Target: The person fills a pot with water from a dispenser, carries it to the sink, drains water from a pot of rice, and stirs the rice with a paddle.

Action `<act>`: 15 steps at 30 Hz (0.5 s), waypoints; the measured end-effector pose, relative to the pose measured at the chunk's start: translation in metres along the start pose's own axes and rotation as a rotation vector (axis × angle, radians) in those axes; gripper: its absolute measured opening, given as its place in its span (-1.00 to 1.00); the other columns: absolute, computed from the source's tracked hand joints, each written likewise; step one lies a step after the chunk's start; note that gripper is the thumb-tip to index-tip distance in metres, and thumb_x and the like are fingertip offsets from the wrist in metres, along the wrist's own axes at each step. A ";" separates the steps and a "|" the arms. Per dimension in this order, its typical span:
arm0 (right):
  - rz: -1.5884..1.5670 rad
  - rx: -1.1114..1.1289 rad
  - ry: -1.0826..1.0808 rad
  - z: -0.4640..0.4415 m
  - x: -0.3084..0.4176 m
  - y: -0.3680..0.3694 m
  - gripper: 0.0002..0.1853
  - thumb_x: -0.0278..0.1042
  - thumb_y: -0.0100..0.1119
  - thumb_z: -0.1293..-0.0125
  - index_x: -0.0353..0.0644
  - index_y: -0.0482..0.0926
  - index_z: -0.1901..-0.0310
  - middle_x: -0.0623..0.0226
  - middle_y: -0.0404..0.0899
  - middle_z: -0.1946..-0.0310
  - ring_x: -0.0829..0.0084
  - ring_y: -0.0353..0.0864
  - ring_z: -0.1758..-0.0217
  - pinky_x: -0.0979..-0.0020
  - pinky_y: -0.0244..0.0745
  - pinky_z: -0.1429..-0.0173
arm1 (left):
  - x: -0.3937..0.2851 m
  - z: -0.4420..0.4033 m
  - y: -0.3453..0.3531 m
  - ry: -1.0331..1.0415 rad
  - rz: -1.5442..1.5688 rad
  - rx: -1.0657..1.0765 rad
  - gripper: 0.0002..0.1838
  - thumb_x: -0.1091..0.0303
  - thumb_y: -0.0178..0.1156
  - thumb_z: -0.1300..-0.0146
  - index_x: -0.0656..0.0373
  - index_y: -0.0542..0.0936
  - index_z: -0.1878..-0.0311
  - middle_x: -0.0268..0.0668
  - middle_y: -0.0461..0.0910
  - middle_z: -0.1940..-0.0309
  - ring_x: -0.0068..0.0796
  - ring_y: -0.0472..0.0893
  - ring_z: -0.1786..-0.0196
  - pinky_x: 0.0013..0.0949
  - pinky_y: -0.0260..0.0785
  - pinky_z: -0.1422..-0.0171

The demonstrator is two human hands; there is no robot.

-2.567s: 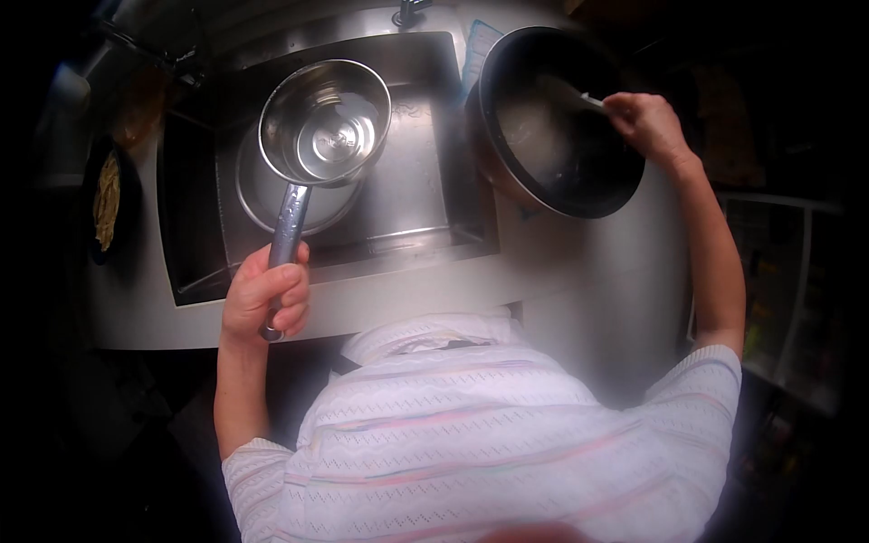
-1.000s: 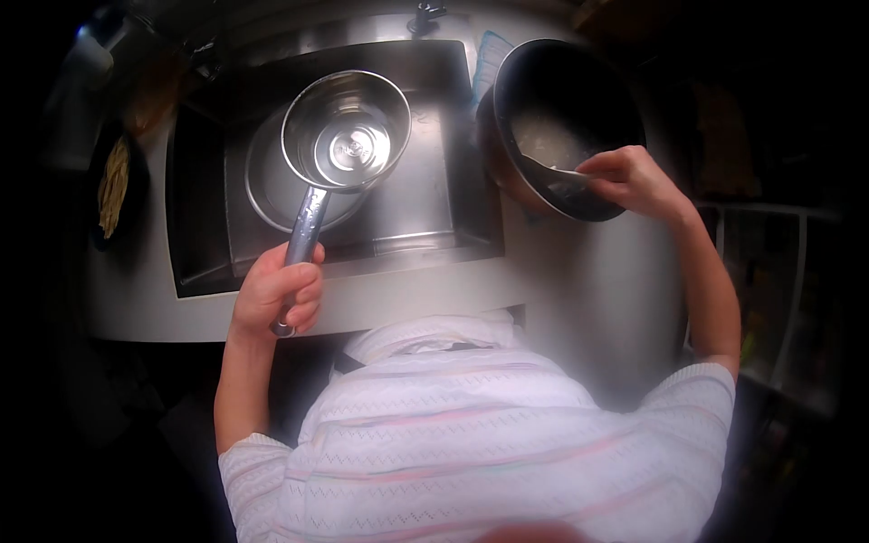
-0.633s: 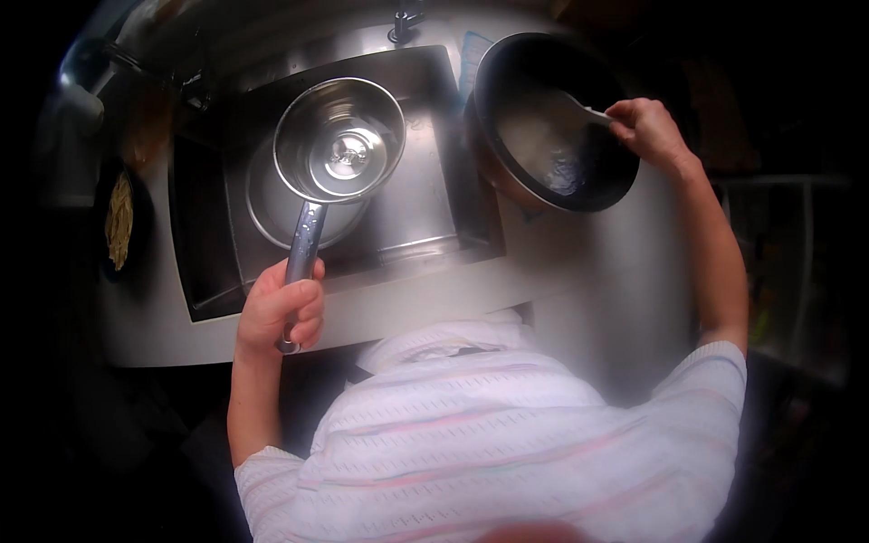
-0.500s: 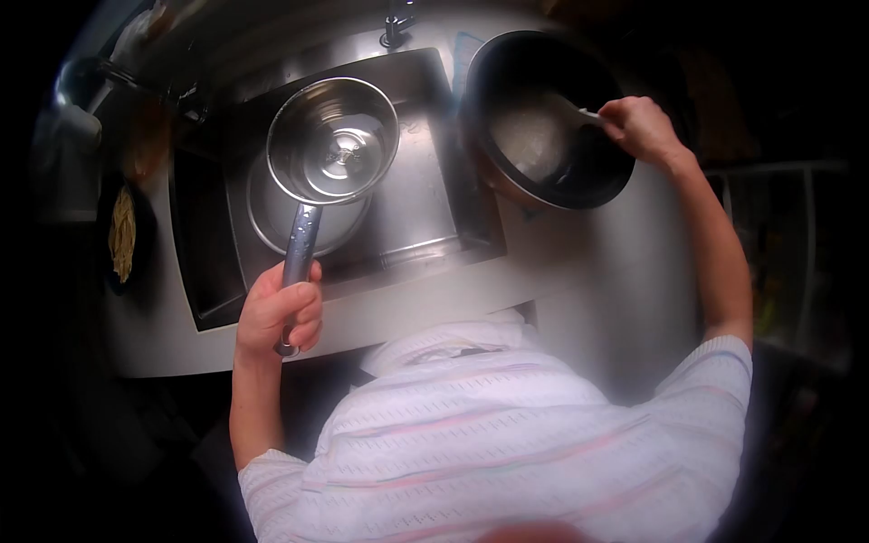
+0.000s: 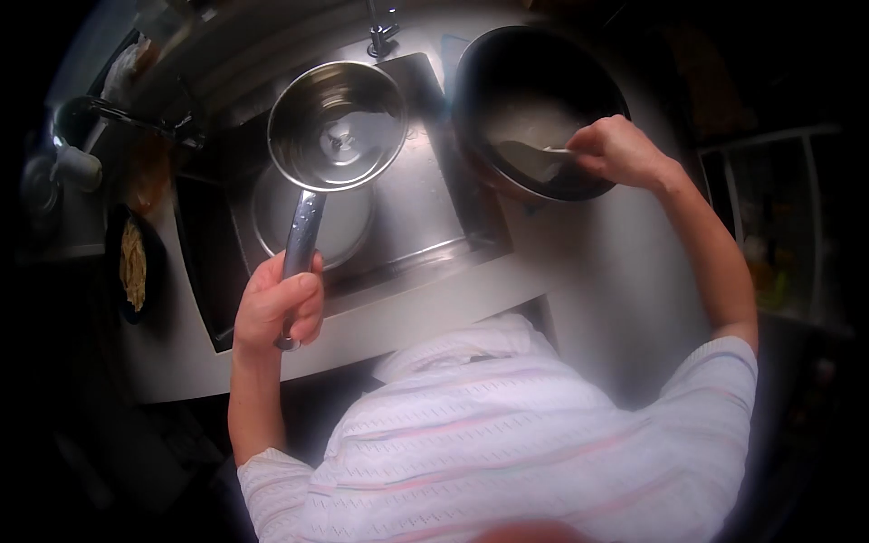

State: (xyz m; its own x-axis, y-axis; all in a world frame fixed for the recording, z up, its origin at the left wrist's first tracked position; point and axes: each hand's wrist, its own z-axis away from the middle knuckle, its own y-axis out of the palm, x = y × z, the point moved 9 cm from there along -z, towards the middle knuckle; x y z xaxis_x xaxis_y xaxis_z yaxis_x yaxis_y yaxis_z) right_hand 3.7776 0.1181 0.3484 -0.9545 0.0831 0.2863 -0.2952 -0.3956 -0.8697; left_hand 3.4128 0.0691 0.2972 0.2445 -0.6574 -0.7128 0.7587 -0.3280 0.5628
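My left hand is wrapped round the handle of a shiny metal saucepan, held up over the sink. The saucepan's inside faces me, with light reflecting off its bottom. At the right, my right hand grips the pale handle of a spoon, its bowl inside a large dark pot. Something whitish and cloudy lies in that pot; I cannot make out what. Beneath the saucepan, a round bowl or lid sits in the sink, partly hidden.
A faucet stands at the sink's back edge. On the left, a dark dish holds pale yellowish strips, and a white cup is further back. Pale countertop runs along the front; shelving is at the far right.
My right hand has shifted left and slightly down, bringing the spoon nearer the front of the pot. My left hand still holds the saucepan, almost in the same place. The view has shifted slightly.
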 end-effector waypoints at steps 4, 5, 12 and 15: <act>0.066 -0.142 0.088 0.017 -0.002 -0.014 -0.74 -0.48 0.10 -0.11 -0.25 0.64 0.15 0.13 0.66 0.29 0.23 0.65 0.20 0.34 0.52 0.03 | -0.017 0.008 0.001 -0.004 -0.104 0.008 -0.84 0.42 0.09 -0.25 0.23 0.43 0.14 -0.38 0.35 0.67 -0.62 0.33 0.77 -0.52 0.17 0.73; 0.042 -0.154 0.099 0.015 -0.006 -0.015 -0.75 -0.48 0.10 -0.11 -0.25 0.64 0.16 0.13 0.66 0.30 0.23 0.65 0.21 0.34 0.52 0.04 | -0.019 0.004 0.001 -0.011 -0.124 0.004 -0.84 0.42 0.11 -0.25 0.23 0.43 0.14 -0.38 0.35 0.67 -0.62 0.33 0.77 -0.52 0.17 0.73; 0.118 -0.290 0.131 0.022 -0.010 -0.017 -0.75 -0.42 0.13 -0.11 -0.18 0.66 0.16 0.19 0.67 0.31 0.26 0.65 0.22 0.34 0.53 0.06 | -0.039 -0.006 0.008 -0.031 -0.155 0.052 -0.83 0.41 0.15 -0.20 0.22 0.43 0.17 -0.39 0.35 0.67 -0.65 0.34 0.76 -0.53 0.21 0.71; 0.234 -0.286 0.151 0.022 -0.003 -0.007 -0.75 -0.41 0.12 -0.11 -0.14 0.66 0.16 0.24 0.67 0.30 0.26 0.65 0.21 0.33 0.53 0.05 | -0.044 -0.010 0.009 -0.047 -0.233 0.038 -0.83 0.39 0.16 -0.19 0.21 0.43 0.20 -0.39 0.35 0.67 -0.64 0.34 0.76 -0.54 0.22 0.70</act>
State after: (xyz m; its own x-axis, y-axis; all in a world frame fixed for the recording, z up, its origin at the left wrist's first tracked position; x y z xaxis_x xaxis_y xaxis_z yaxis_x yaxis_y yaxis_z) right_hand 3.7830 0.1000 0.3626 -0.9863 0.1634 0.0235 -0.0485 -0.1510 -0.9873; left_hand 3.4148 0.1017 0.3302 0.0369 -0.5916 -0.8054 0.7677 -0.4991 0.4019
